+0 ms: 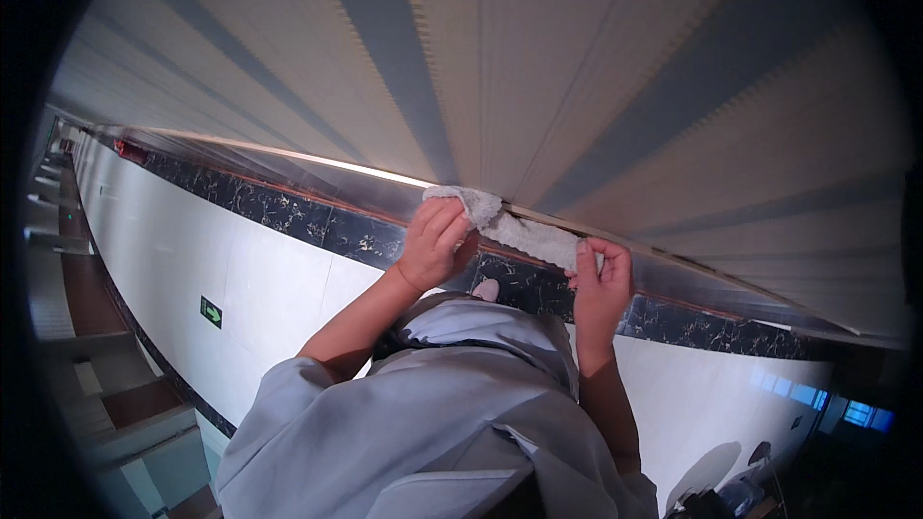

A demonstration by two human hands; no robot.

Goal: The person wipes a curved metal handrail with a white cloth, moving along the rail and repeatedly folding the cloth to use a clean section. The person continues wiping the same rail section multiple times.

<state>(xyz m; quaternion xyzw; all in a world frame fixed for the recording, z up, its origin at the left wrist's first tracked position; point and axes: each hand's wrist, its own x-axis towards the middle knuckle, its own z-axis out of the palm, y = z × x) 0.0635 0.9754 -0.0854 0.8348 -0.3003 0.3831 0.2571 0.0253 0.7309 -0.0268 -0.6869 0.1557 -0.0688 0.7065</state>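
A light grey cloth [533, 236] is stretched between my two hands along a narrow ledge on the wall [339, 163]. My left hand [435, 241] presses a bunched end of the cloth against the ledge, its fingers over the fabric. At the other end, my right hand [603, 270] pinches the cloth between thumb and fingers. Above the ledge rises a wall covering [519, 72] with beige and blue-grey stripes. The underside of the cloth and the ledge behind it are hidden.
Below the ledge runs a black marbled tile border [288, 215] beside a glossy white floor [288, 288]. A green arrow sign [211, 312] lies on the floor at the left. Dark objects [710, 503] stand at the lower right. A shoe tip [487, 290] shows beneath me.
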